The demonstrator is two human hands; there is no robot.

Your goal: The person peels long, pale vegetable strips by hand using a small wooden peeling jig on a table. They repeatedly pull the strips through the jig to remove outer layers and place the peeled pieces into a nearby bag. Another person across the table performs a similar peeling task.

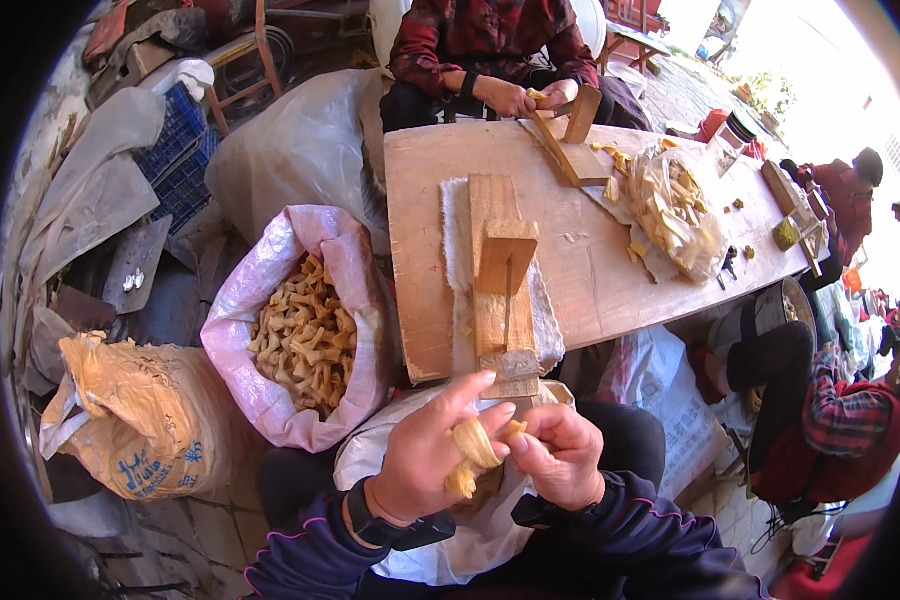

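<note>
My left hand (427, 442) holds a pale yellow pliable strip (477, 444) that loops around its fingers, one end hanging below. The thumb and fingers of my right hand (566, 450) pinch a small end of yellow material close to the left fingertips. Both hands are above an open white sack (427, 559) between my knees. Just beyond them, a wooden jig (495, 202) with an upright block (508, 251) and a thin rod (508, 307) lies on a white cloth (459, 285) at the table's near edge.
An open pink woven sack (229, 341) of knotted yellow pieces (307, 337) stands left of the wooden table (427, 225). Farther left is a tan paper sack (150, 420). Across the table, a co-worker's hands (532, 97) work beside another jig (570, 154) and a plastic bag of strips (679, 202).
</note>
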